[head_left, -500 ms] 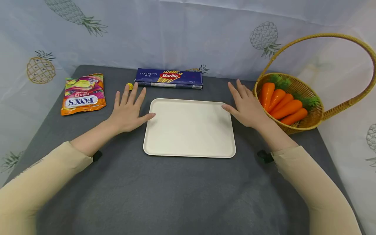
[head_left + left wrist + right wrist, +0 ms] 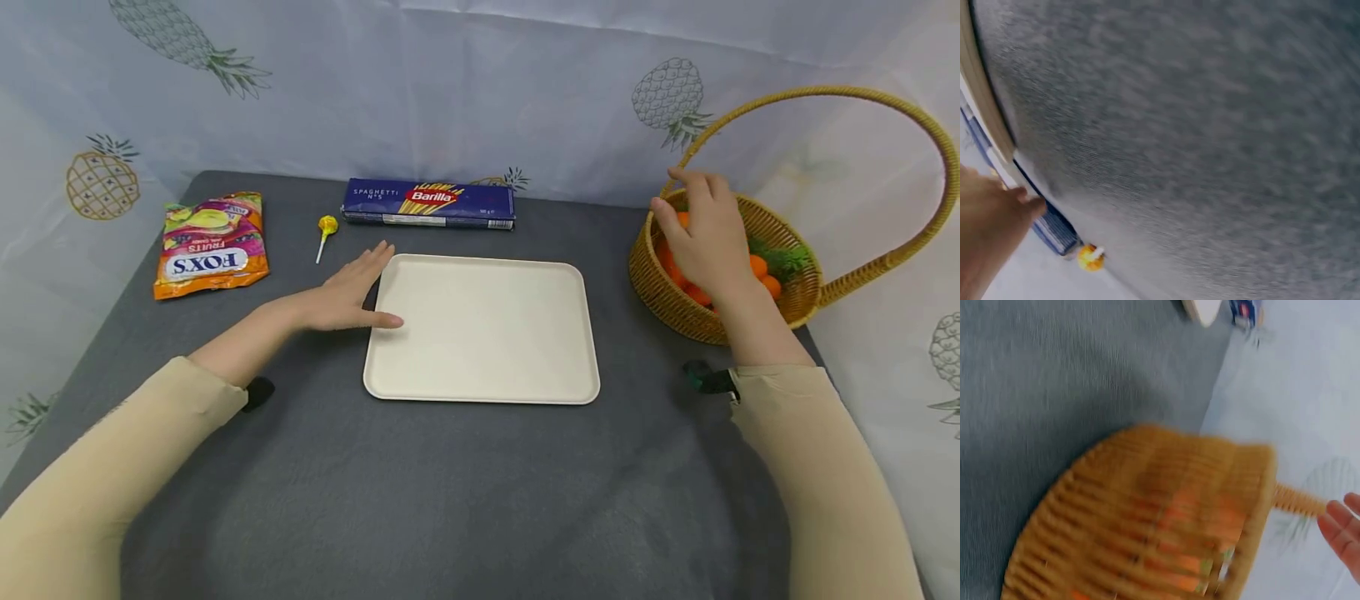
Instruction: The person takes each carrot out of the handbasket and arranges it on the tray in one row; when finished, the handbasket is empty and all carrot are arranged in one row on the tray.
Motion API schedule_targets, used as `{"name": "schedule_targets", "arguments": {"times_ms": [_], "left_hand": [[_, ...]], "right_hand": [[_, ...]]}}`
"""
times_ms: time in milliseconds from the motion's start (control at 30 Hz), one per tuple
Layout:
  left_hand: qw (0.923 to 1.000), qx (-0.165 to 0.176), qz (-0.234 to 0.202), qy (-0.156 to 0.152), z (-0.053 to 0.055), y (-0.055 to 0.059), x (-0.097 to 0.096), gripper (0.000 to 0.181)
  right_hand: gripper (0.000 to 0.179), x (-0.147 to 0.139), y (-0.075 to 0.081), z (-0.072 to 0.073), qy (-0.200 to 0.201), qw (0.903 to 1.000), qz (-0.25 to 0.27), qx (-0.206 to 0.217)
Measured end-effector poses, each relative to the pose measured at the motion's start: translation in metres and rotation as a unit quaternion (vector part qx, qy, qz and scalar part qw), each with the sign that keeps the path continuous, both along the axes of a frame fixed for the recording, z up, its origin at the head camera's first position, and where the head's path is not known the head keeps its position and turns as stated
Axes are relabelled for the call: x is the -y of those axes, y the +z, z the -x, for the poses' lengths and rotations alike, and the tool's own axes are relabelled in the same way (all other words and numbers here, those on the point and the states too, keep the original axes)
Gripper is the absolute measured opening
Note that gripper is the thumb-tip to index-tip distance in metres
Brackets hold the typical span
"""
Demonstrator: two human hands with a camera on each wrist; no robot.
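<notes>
My left hand (image 2: pixel 347 293) hovers at the left edge of the cream tray (image 2: pixel 483 329), its fingers extended and thumb over the rim, holding nothing. My right hand (image 2: pixel 708 237) is over the wicker basket (image 2: pixel 675 304), fingers slightly bent near the left foot of its tall handle (image 2: pixel 888 96). Orange carrots (image 2: pixel 759 267) with green tops lie in the basket, partly hidden by that hand. In the right wrist view, fingertips (image 2: pixel 1338 528) show beside the basket's handle, and the woven wall (image 2: pixel 1116 512) fills the lower part.
A yellow lollipop (image 2: pixel 327 225) with a white stick lies left of a blue spaghetti box (image 2: pixel 431 204) at the back. The Fox's candy bag (image 2: pixel 212 246) lies at the far left. Behind the dark grey table (image 2: pixel 450 500) hangs a pineapple-print curtain (image 2: pixel 525 83).
My right hand has moved right, from beside the tray to over the basket. The left hand has shifted right and slightly down, turning toward the tray and uncovering the lollipop.
</notes>
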State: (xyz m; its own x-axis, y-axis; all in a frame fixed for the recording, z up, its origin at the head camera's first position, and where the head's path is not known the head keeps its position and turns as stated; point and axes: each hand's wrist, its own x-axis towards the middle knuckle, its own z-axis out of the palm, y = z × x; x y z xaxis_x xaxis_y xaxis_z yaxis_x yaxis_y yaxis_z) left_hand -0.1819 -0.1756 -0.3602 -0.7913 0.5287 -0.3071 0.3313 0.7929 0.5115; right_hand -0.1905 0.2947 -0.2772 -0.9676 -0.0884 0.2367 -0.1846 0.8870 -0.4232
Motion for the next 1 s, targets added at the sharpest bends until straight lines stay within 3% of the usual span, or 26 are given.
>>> {"name": "schedule_targets", "arguments": {"times_ms": [200,467,733,1000], "left_hand": [[0.9984,0.0,-0.033,-0.045,0.0,-0.008,0.01,0.136],[0.9982,0.004,-0.026,-0.054,0.001,-0.014,0.018,0.14],[0.9985,0.009,-0.009,-0.053,0.001,-0.015,0.018,0.141],[0.9986,0.009,0.0,-0.053,-0.001,-0.011,0.016,0.141]], "right_hand": [[0.061,-0.033,0.001,0.009,-0.07,0.9965,0.032,0.034],[0.064,-0.065,-0.003,0.021,-0.132,0.984,0.07,0.097],[0.074,-0.072,-0.015,0.031,-0.13,0.9786,0.063,0.147],[0.085,-0.069,-0.024,0.031,-0.138,0.9719,0.062,0.181]]}}
